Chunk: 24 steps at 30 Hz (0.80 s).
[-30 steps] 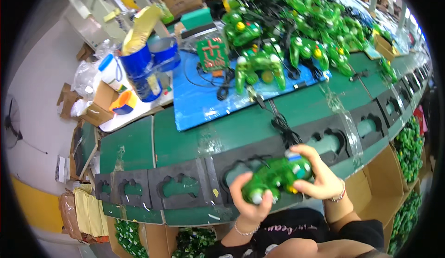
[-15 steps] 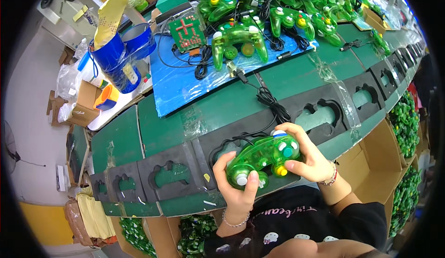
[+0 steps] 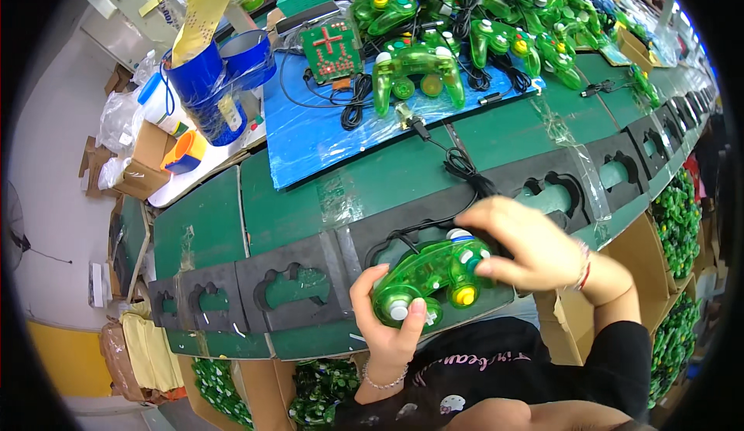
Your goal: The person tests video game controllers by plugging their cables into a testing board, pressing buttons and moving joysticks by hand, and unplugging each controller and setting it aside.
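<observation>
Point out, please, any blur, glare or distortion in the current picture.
In the head view, the right hand looks slightly blurred, the green controller crisper; glare streaks the blue board; fisheye distortion bends the green workbench; corners go black.

Held green controller [image 3: 431, 277]: one.
Left of the controller, foam recesses [image 3: 294, 285]: three.
Right of it, further recesses [image 3: 554, 196]: at least three, the farthest too small to count.
Just beyond it, black cable bundle [image 3: 463, 166]: one.
Farther beyond it, blue board [image 3: 310, 156]: one; bare circuit board [image 3: 332, 49]: one; piled green controllers [image 3: 391, 14]: many, too overlapped to count.
Beyond it, leftward, yellow sheet [image 3: 203, 28]: one; orange-and-blue holder [image 3: 186, 152]: one.
</observation>
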Each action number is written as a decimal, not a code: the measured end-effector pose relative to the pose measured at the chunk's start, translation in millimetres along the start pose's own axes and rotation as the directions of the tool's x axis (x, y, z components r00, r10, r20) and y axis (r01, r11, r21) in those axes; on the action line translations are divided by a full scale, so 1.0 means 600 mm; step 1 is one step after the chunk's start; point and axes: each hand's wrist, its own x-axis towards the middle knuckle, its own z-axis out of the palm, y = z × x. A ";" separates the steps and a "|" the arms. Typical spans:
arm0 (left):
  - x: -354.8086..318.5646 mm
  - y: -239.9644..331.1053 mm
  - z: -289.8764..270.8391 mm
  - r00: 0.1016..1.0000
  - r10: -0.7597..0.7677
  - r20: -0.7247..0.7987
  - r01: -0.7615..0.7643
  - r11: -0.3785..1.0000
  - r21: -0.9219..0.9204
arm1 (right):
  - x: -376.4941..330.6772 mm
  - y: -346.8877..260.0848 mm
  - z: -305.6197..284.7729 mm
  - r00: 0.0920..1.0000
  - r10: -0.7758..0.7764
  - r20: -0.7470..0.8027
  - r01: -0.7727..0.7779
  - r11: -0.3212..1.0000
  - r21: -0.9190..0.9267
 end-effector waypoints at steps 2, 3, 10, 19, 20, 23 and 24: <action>0.002 -0.001 -0.001 0.998 0.056 0.039 -0.058 0.997 0.048 | 0.022 0.014 -0.025 0.997 0.078 -0.015 -0.078 0.995 0.056; 0.004 -0.002 0.000 0.996 0.065 0.057 -0.070 0.995 0.072 | 0.038 0.023 -0.033 0.993 0.092 -0.067 -0.091 0.996 0.025; 0.008 -0.006 0.008 0.985 0.119 0.121 -0.131 0.987 0.095 | 0.165 0.100 -0.007 0.973 -0.076 -0.218 0.006 0.952 -0.306; 0.001 -0.016 0.023 0.958 0.213 0.189 -0.245 0.955 0.165 | 0.278 0.134 0.080 0.915 -0.397 0.072 0.360 0.726 -0.586; 0.002 -0.016 0.024 0.959 0.218 0.182 -0.247 0.956 0.157 | 0.283 0.138 0.083 0.907 -0.408 0.106 0.385 0.699 -0.603; 0.006 -0.016 0.028 0.956 0.235 0.174 -0.260 0.955 0.142 | 0.287 0.145 0.090 0.924 -0.326 0.200 0.377 0.684 -0.625; 0.007 -0.016 0.029 0.955 0.241 0.174 -0.265 0.955 0.133 | 0.285 0.146 0.092 0.919 -0.350 0.180 0.380 0.673 -0.635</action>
